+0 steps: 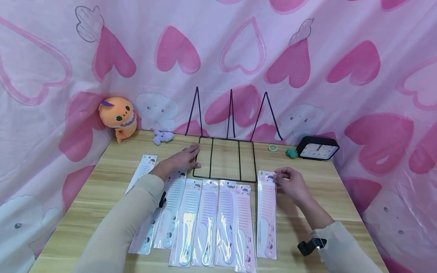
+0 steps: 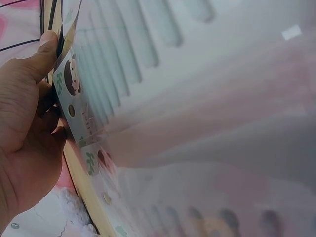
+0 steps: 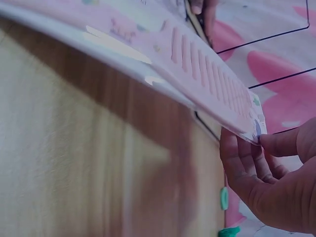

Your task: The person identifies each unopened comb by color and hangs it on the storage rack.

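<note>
My right hand (image 1: 293, 184) pinches the upper right corner of a pink comb in a clear packet (image 1: 266, 216). In the right wrist view, the thumb and fingers hold the packet's end, and its near edge is lifted off the table. My left hand (image 1: 186, 157) rests at the left edge of a black wire rack (image 1: 225, 179), touching it. Below the rack lie several more packaged combs: a pink one (image 1: 244, 227), purple ones (image 1: 226, 222) and blue-green ones (image 1: 186, 223). My left forearm partly hides the leftmost packets.
At the back stand an orange plush toy (image 1: 117, 113), a small purple toy (image 1: 162, 136), a green ring (image 1: 272, 148), a green clip-like piece (image 1: 291, 153) and a black-framed clock (image 1: 318, 148). Black wire prongs (image 1: 230, 113) rise behind the rack, before a heart-patterned curtain (image 1: 177, 49).
</note>
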Tool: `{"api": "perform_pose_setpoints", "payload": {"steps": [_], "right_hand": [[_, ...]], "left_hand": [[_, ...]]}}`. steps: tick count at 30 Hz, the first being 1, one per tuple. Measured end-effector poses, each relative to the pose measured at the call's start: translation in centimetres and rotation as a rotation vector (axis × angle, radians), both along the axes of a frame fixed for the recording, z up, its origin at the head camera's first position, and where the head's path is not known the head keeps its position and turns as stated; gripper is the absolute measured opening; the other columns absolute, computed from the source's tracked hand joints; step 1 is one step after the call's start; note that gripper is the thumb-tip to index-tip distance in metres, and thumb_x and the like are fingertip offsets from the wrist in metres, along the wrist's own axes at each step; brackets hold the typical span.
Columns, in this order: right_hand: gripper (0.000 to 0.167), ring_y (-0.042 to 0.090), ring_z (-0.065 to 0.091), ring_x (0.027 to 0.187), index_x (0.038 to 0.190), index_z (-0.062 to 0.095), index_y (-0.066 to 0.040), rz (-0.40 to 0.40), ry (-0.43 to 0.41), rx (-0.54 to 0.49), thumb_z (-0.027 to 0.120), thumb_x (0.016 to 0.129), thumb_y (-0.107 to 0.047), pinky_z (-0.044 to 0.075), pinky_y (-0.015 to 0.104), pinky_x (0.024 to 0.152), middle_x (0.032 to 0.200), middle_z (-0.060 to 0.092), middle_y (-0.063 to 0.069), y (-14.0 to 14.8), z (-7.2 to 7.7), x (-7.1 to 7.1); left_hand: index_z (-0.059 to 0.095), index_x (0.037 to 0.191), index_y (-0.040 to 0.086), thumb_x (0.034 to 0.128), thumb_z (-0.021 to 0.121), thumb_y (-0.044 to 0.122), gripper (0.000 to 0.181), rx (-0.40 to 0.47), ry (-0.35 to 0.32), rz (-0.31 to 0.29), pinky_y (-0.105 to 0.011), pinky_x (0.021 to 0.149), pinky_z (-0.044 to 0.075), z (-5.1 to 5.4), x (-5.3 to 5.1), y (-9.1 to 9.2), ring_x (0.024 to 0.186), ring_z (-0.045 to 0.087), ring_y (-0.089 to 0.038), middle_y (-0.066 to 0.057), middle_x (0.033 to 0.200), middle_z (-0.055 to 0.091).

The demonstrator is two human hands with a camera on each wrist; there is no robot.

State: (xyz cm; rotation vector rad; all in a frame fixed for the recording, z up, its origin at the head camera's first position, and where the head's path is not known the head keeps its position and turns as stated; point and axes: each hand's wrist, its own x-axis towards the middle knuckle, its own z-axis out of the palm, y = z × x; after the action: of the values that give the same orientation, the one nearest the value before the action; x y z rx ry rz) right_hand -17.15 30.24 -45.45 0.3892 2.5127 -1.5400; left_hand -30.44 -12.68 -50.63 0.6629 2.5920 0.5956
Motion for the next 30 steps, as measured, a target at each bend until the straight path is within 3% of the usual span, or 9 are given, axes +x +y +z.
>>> {"api": "perform_pose_setpoints", "payload": {"steps": [7,12,17,23,30], "right_hand": [[0.037,0.02,0.067,0.11,0.146,0.063,0.002,-0.035,0.024,0.0,0.064,0.112,-0.012,0.07,0.037,0.091,0.139,0.065,0.022,-0.3,2.5,-0.1],[0.037,0.009,0.069,0.102,0.144,0.064,0.004,-0.057,0.099,-0.027,0.066,0.112,-0.015,0.069,0.028,0.09,0.135,0.068,0.021,-0.5,4.4,-0.1],[0.035,0.005,0.071,0.1,0.138,0.067,0.001,-0.077,0.172,-0.035,0.068,0.112,-0.022,0.066,0.019,0.09,0.123,0.069,0.007,-0.5,6.2,0.3],[0.026,0.004,0.073,0.093,0.122,0.073,-0.004,-0.13,0.32,-0.206,0.078,0.105,-0.023,0.066,0.017,0.087,0.105,0.073,-0.008,-1.1,7.8,1.0],[0.009,0.007,0.068,0.094,0.11,0.072,-0.005,-0.161,0.553,-0.419,0.076,0.105,-0.01,0.065,0.017,0.089,0.104,0.072,-0.004,-2.8,8.9,1.8]], "left_hand": [[0.013,0.177,0.007,0.1141,0.059,0.048,0.088,0.0,0.025,-0.018,-0.056,0.142,0.012,0.2,-0.4,0.1,0.174,0.004,-0.041,-0.011,0.189,0.001],[0.012,0.178,0.01,0.1134,0.06,0.05,0.089,-0.006,0.019,-0.007,-0.057,0.142,0.013,0.3,-0.4,0.1,0.174,0.003,-0.041,-0.009,0.189,0.0],[0.011,0.178,0.011,0.1137,0.058,0.051,0.089,-0.005,0.014,-0.004,-0.057,0.142,0.013,0.3,-0.5,0.2,0.174,0.002,-0.042,-0.009,0.189,0.0],[0.011,0.178,0.011,0.1133,0.059,0.051,0.09,-0.008,0.013,-0.007,-0.056,0.142,0.013,0.3,-0.6,0.3,0.174,0.002,-0.04,-0.008,0.189,0.0],[0.012,0.178,0.011,0.113,0.059,0.052,0.09,-0.018,-0.011,0.004,-0.057,0.142,0.013,0.1,-0.2,0.0,0.174,0.002,-0.04,-0.007,0.189,-0.001]]}}
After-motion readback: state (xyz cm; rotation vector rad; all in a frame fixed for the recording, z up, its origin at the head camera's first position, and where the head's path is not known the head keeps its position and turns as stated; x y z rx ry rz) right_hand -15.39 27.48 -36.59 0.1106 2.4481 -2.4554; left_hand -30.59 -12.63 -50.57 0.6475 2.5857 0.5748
